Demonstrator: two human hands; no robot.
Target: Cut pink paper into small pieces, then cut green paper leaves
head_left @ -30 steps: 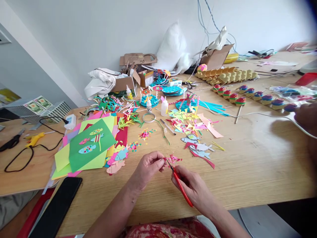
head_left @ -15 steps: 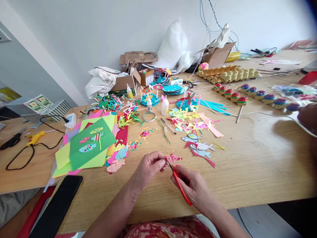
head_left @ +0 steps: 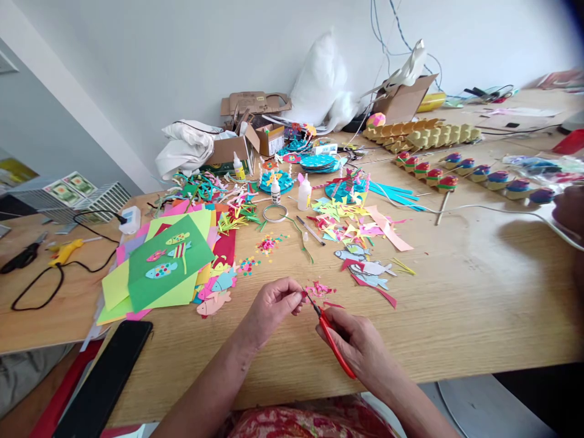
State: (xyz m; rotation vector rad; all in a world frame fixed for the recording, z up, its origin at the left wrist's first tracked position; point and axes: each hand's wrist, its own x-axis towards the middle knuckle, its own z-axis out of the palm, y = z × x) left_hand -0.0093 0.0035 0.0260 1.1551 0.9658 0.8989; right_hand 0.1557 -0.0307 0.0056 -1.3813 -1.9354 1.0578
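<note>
Your right hand [head_left: 358,342] grips the scissors [head_left: 336,348]; left hand [head_left: 279,305] pinches a tiny red scrap [head_left: 304,294] at their tips. Looks light, flimsy; hold its edge.

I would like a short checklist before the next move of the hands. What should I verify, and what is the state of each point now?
1. Scissors held in the right hand: ok.
2. Small red piece pinched in the left hand: ok, though mostly hidden.
3. Left hand's fingers well clear of the blades: not ok, I would say; the tips are very near.
4. Blades fully closed: cannot tell, too small.
5. Phone away from the scissors: ok, it lies far to the left.
</note>
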